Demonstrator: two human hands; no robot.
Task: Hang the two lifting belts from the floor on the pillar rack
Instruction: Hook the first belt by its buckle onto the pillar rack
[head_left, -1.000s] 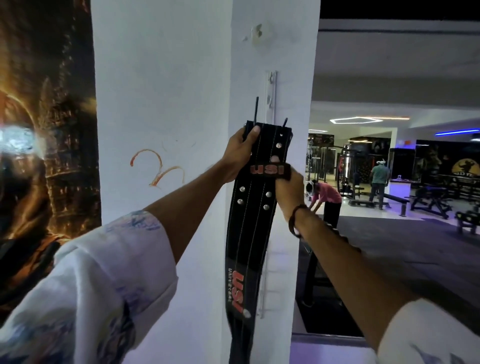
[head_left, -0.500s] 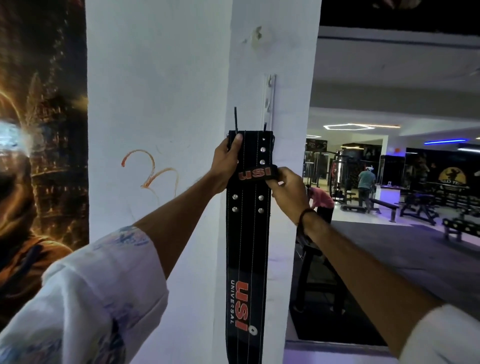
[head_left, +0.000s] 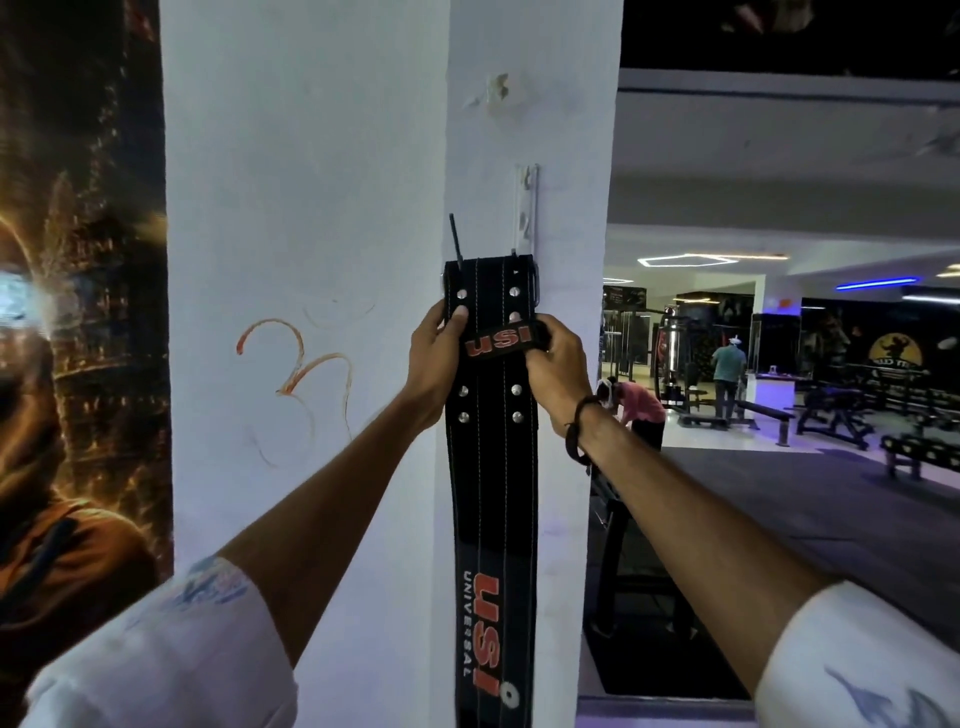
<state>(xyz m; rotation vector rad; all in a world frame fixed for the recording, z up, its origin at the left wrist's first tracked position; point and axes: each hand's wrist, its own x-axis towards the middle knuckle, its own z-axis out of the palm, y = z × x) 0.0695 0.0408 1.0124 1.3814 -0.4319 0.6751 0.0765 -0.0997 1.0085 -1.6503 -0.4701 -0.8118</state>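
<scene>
Moved: both hands have slid down from the buckle end to the keeper loop.
Belt (head_left: 491, 467): hangs flat down the pillar (head_left: 311, 208) corner, top edge just under the rack (head_left: 525, 208).
Left hand (head_left: 436, 358): clasps the belt's left edge.
Right hand (head_left: 556, 364): pinches the loop's right side.
Progress: whether the buckle has caught a hook cannot be told; the second belt is out of sight, probably still to hang.

An orange scribble (head_left: 296, 374) marks the white wall beside a dark mural (head_left: 78, 364); benches (head_left: 831, 410) stand beyond.
</scene>
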